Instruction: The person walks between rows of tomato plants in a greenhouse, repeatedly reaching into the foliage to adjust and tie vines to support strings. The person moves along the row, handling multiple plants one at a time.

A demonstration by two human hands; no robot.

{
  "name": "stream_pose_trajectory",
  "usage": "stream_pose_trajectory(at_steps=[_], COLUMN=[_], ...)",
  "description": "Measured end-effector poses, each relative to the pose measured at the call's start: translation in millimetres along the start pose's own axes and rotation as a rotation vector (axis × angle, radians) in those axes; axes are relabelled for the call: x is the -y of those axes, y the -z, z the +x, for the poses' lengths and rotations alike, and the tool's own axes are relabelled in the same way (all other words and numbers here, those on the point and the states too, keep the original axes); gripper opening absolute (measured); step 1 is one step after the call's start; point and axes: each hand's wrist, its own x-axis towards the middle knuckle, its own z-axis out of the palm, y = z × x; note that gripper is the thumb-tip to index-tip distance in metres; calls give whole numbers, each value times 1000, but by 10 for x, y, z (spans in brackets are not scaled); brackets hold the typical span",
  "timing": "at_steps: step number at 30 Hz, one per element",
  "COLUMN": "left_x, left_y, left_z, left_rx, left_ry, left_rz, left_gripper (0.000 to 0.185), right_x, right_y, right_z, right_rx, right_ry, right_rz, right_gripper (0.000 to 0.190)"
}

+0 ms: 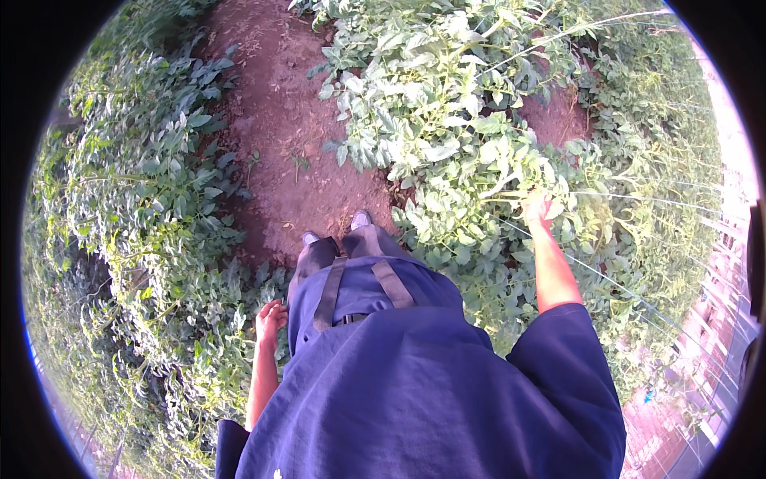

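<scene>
My right hand [537, 206] reaches out into the leafy top of a tomato plant [431, 114] in the row at my right. Its fingers close around a pale green tomato stem [501, 195], though glare and leaves hide part of the grip. Low beside my left hip hangs my left hand [271, 318], its fingers loosely bent and nothing visible in them. It is close to the foliage of the left row [197, 287].
Between the rows runs a path of reddish soil [293, 120], where my shoes [361, 220] stand. Taut strings [646, 199] cross the right row. A dark blue cloth with grey straps [331, 293] covers my waist. Poles or rails [712, 329] show at the far right.
</scene>
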Motion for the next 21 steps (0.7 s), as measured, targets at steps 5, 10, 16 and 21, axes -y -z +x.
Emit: stream_pose_trajectory(at_steps=[5,10,16,21], left_x=[129,221,142,-98], left_y=[100,178,223,428], left_z=[48,-19,-30,199], left_rx=[24,-16,-24,37], left_ry=[-14,3,50,79], left_rz=[-14,-38,9,22], left_gripper=[31,29,31,29], right_x=[-19,133,188,138], right_y=[29,-87,-163,-23], right_z=[-43,-378,-477,-369], right_rx=[-58,-246,-339,-536], right_ry=[67,248,190,374], right_rz=[-225,-742,-693,-462], right_gripper=[31,20,21,23])
